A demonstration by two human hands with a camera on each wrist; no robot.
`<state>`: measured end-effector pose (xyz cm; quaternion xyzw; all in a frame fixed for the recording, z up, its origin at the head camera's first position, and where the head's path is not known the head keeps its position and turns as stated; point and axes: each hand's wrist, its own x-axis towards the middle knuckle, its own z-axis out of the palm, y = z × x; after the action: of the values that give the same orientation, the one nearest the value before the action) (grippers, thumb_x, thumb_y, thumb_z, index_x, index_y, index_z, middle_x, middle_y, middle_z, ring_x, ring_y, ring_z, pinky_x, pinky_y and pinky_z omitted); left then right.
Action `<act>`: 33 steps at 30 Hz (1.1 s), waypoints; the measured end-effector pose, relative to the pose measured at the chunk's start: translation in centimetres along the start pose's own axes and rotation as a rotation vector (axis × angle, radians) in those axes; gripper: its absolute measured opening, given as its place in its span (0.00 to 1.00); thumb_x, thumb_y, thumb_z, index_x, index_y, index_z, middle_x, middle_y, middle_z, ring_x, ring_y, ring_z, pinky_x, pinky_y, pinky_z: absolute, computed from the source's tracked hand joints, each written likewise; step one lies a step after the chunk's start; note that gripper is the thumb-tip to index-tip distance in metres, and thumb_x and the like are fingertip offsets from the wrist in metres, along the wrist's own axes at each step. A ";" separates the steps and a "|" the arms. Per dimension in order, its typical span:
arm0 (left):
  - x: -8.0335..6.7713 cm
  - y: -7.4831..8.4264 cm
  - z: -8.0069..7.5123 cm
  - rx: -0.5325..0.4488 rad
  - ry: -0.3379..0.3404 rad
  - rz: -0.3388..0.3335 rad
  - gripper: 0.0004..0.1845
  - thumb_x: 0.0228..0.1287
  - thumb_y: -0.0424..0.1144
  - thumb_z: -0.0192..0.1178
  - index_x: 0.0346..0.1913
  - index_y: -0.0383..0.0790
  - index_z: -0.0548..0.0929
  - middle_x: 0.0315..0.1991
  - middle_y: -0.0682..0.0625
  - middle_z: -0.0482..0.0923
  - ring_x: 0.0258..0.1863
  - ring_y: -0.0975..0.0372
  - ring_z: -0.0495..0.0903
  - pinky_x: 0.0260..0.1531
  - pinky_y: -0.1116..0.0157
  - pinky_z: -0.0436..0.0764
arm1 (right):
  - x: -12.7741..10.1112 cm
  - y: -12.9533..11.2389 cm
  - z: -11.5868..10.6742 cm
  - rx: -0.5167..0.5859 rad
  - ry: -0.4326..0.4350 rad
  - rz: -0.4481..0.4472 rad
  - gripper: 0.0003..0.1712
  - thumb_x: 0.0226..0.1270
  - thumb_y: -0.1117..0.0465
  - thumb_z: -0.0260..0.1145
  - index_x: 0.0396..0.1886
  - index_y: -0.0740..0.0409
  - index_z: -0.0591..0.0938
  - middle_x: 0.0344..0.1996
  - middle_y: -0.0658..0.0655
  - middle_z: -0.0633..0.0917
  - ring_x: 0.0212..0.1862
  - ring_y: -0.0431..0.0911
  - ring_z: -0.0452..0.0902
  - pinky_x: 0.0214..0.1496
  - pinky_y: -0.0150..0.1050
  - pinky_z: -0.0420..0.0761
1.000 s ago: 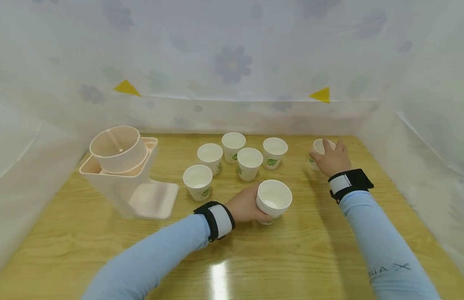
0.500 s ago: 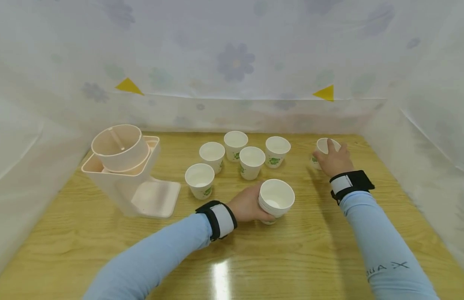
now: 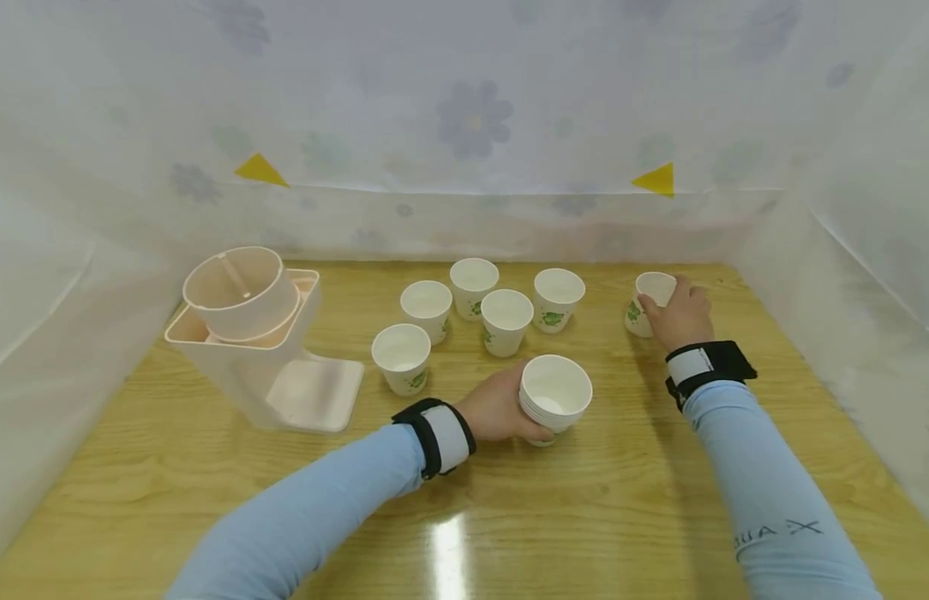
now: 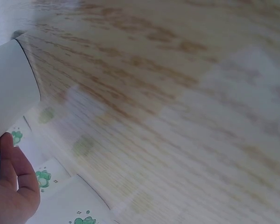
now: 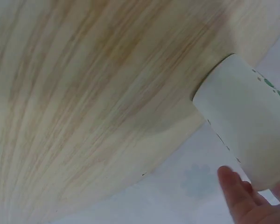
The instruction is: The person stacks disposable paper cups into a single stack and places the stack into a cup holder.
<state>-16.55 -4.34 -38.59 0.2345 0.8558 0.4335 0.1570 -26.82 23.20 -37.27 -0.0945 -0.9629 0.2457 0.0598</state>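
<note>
My left hand (image 3: pixel 497 408) grips a stack of white paper cups (image 3: pixel 556 392) from its left side, thumb across the near side. In the left wrist view, curled fingers (image 4: pixel 18 170) lie against the cup wall (image 4: pixel 11 86). At the far right, a single paper cup (image 3: pixel 654 293) with a green print stands upright on the table. My right hand (image 3: pixel 681 317) is at the right of this cup, thumb over its near side and fingers loose beside the rim. The right wrist view shows a fingertip (image 5: pixel 226 173) apart from the cup wall (image 5: pixel 242 112).
Several upright paper cups (image 3: pixel 506 321) stand in a loose group at the middle back. Left of them is a cream-coloured device (image 3: pixel 247 354) with a round top container (image 3: pixel 235 292) and a flat base. White flowered sheeting (image 3: pixel 471 167) encloses the wooden table (image 3: pixel 584 517).
My right hand has slid right from over the cup's rim, and its fingers have loosened. The cup stays in place. My left hand still holds the stack; the view has shifted slightly.
</note>
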 end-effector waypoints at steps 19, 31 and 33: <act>0.3 -0.4 0.4 -0.144 0.040 0.040 0.43 0.35 0.33 0.76 0.61 0.42 0.69 0.55 0.49 0.77 0.55 0.60 0.75 0.60 0.65 0.70 | -7.7 -5.7 -5.8 0.449 0.078 -0.529 0.36 0.59 0.63 0.65 0.65 0.64 0.62 0.54 0.64 0.73 0.46 0.34 0.69 0.44 0.19 0.68; 0.0 -0.2 0.4 -0.173 0.050 -0.046 0.43 0.38 0.34 0.75 0.61 0.40 0.64 0.56 0.47 0.74 0.56 0.57 0.74 0.59 0.60 0.71 | -10.1 -7.7 -5.9 0.629 -0.207 -0.924 0.37 0.47 0.81 0.64 0.59 0.73 0.63 0.50 0.39 0.74 0.49 0.31 0.72 0.49 0.20 0.72; -0.1 -0.2 0.3 -0.171 0.049 -0.048 0.43 0.38 0.35 0.75 0.61 0.40 0.64 0.56 0.48 0.74 0.56 0.57 0.74 0.59 0.60 0.71 | -10.2 -7.8 -5.7 0.624 -0.220 -0.933 0.37 0.46 0.81 0.65 0.59 0.73 0.63 0.50 0.39 0.75 0.49 0.31 0.72 0.50 0.20 0.72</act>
<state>-16.38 -4.24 -38.93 0.1890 0.8247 0.5066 0.1661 -17.18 16.96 -29.26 0.3890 -0.7850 0.4742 0.0867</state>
